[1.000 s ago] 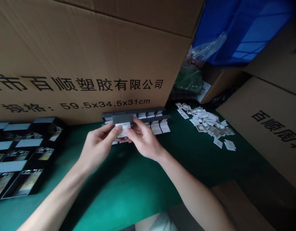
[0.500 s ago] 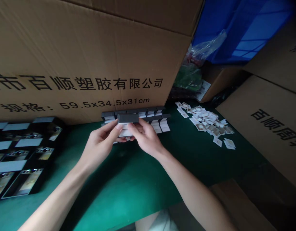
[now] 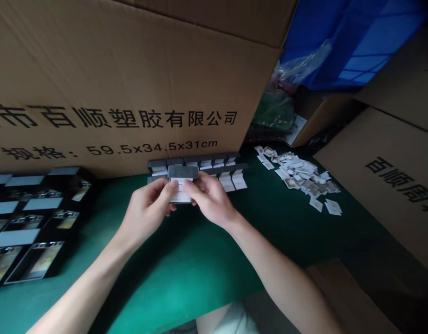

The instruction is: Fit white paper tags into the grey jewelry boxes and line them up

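Note:
Both my hands hold a small open jewellery box (image 3: 182, 172) with a dark grey lid and a white inside. Its lid is raised at the far side. My left hand (image 3: 147, 204) is closed on its left side, the thumb on the white inside. On the other side, my right hand (image 3: 214, 197) grips it with its thumb pressed near the left one. Just behind the hands stand two rows of similar open boxes (image 3: 239, 178), grey with white insides; the held box and my hands partly hide them.
A large printed carton (image 3: 130, 69) forms a wall behind the green table (image 3: 186, 273). Larger black open boxes (image 3: 36, 262) stand at the left. White square pads (image 3: 297, 171) lie heaped at the right, near another carton (image 3: 391, 185). A blue bin (image 3: 314, 55) is at the back right.
The held box has tilted, so more of its white inside and its near edge show. My fingers have shifted slightly around it; both hands stay in about the same place.

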Action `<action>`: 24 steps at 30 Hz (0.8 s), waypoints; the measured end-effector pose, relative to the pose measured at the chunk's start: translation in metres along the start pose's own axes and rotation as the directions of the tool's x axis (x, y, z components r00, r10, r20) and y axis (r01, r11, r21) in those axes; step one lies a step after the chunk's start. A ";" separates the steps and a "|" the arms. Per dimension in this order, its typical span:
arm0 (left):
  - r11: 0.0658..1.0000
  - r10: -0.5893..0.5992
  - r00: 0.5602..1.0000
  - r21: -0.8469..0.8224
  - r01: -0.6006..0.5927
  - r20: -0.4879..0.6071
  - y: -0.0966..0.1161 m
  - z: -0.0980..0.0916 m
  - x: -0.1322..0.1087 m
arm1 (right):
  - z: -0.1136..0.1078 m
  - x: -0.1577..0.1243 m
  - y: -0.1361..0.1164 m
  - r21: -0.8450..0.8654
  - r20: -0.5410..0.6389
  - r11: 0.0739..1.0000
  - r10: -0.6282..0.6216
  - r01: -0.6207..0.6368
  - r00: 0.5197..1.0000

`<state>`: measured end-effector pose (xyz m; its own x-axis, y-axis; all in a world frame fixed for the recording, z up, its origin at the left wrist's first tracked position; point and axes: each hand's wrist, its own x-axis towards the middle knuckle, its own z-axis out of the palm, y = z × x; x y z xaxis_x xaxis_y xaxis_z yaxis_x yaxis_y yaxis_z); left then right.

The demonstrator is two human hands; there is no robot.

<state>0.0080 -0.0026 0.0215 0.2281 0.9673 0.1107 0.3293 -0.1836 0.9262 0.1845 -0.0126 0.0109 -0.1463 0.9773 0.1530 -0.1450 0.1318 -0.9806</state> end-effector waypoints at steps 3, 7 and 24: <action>0.999 -0.028 0.999 -0.033 0.028 -0.015 0.001 0.000 0.000 | 0.002 0.000 0.003 0.006 0.004 1.000 -0.009 0.009 1.000; 0.995 -0.075 0.996 -0.071 0.071 -0.054 0.001 0.000 0.001 | 0.004 -0.001 0.006 -0.044 -0.015 0.999 -0.027 0.027 1.000; 0.987 0.044 0.999 0.157 -0.042 -0.012 0.002 0.006 -0.002 | 0.005 -0.034 0.009 -0.726 -0.059 0.629 -0.461 0.280 0.885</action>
<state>0.0137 -0.0061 0.0214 0.2310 0.9604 0.1559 0.4595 -0.2489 0.8526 0.1831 -0.0460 -0.0024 -0.0053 0.8142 0.5806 0.5779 0.4763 -0.6627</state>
